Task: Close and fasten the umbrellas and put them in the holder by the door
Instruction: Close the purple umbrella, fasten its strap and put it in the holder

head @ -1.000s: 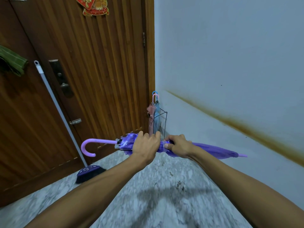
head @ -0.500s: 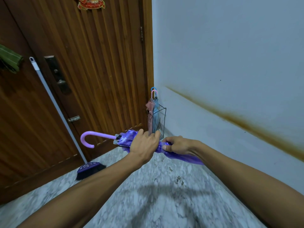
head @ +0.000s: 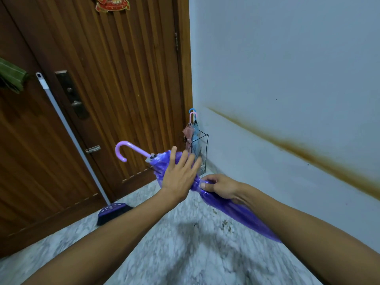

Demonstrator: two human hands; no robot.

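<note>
Risk: purple umbrella (head: 230, 206) is pinched mid-canopy by right hand (head: 221, 187) only; left hand (head: 180, 175) is laid flat, fingers straight. Held short of wire holder (head: 200, 153); unfastened folds could be snagged on its rim

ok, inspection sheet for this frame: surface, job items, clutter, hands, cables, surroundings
Surface: marbled floor, debris specks near the wall.
Job's things: purple umbrella folded, held aslant above the floor; wire holder in the corner, with pink umbrella and blue umbrella inside.
Clutter: broom leaning on the door.
Hands: left hand flat, fingers straight on the canopy; right hand pinches it.
Cables: nothing seen.
Surroundings: wooden door, stained wall.
</note>
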